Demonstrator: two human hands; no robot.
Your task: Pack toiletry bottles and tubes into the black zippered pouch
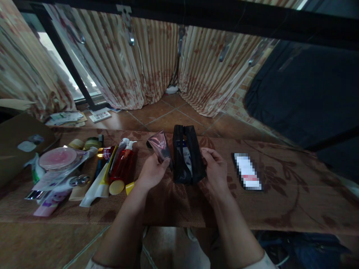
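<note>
Easily, the bag (196, 160) pinched in the right hand (216, 170) may be tipped if bumped by the left hand's (153, 172) gripped tube (160, 144).

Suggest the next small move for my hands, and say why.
Probably ease the pink tube in your left hand over the opening of the black pouch: the tube is right beside it, your right hand seems to steady its right side, and the gap on top shows a white item inside.
</note>
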